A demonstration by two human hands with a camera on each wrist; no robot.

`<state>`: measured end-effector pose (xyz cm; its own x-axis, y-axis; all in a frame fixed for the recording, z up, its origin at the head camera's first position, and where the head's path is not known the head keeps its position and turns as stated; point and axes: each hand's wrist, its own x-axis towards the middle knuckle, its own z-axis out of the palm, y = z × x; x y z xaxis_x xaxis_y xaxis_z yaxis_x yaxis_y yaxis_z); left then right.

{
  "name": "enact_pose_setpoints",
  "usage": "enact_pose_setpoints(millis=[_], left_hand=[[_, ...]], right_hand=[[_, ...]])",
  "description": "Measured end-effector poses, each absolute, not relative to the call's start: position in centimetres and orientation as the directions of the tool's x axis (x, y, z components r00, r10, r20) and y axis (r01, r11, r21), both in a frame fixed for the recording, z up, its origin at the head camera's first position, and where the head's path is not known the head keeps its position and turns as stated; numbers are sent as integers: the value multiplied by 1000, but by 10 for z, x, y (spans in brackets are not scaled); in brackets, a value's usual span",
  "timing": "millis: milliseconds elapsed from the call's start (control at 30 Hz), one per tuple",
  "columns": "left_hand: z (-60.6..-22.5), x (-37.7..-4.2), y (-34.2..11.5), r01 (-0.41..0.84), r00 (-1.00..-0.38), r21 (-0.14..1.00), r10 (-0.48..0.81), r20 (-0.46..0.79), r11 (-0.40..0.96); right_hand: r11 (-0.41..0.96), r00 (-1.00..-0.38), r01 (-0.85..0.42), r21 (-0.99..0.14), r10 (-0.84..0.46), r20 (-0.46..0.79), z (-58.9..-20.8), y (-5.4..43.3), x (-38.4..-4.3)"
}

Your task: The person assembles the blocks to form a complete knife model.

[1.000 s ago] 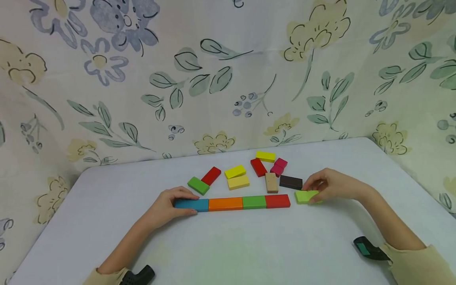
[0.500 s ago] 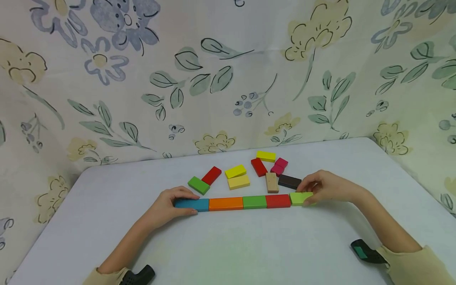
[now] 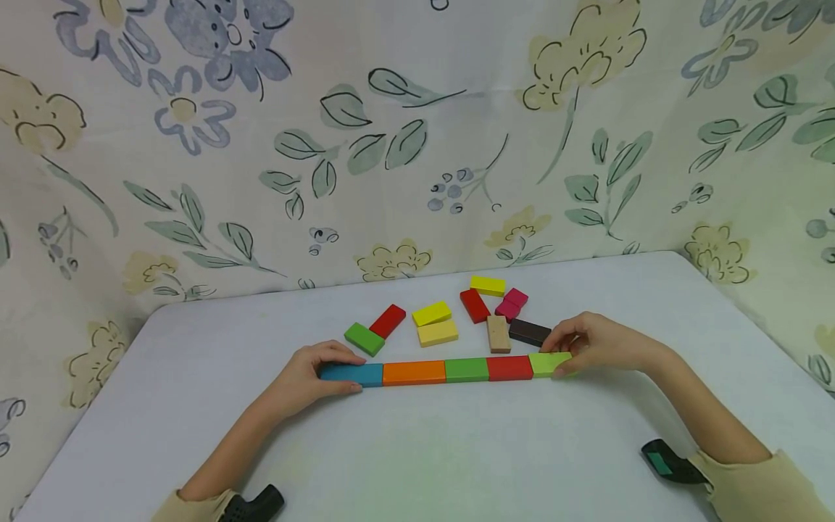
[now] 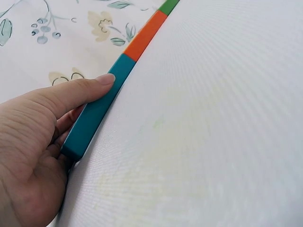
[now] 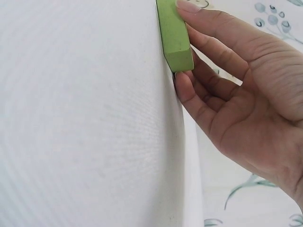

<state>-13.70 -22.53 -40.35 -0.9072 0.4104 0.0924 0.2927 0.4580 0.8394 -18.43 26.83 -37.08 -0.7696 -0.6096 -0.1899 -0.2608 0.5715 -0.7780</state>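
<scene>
Holding both ends of a five-block row

Your left hand grips the blue block at the row's left end, thumb along its near side and fingers behind; the gap between them is only as wide as the block. Your right hand pinches the lime-green block at the other end in the same way, its thumb and fingers parted by just that piece. Between your hands, the orange block, the green block and the red block lie end to end, and the lime-green one meets the red. All five lie flat on the white table. Just beside your right fingers is a dark brown block; you cannot tell whether they touch it. A tan block lies behind the red block, and two yellow blocks lie behind the orange and green ones.
</scene>
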Motion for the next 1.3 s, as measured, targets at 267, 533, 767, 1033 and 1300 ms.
enact_pose_setpoints(millis=[267, 533, 767, 1033, 1300], left_hand=[[-402, -138, -226, 283, -908, 837, 411, 77, 468], [-405, -138, -226, 281, -914, 831, 397, 80, 480], [-403, -137, -225, 277, -914, 837, 399, 77, 472], [-402, -137, -225, 273, -912, 841, 403, 72, 467], [-406, -139, -226, 275, -914, 838, 399, 75, 472]], right_hand=[[570, -770, -257, -781, -609, -192, -370, 268, -184], [558, -766, -259, -788, -615, -185, -370, 268, -183], [557, -765, -275, -784, -620, -173, -369, 267, -182], [560, -767, -302, -771, -623, -152, -365, 268, -181], [597, -848, -360, -717, -529, -15, -362, 269, -182]])
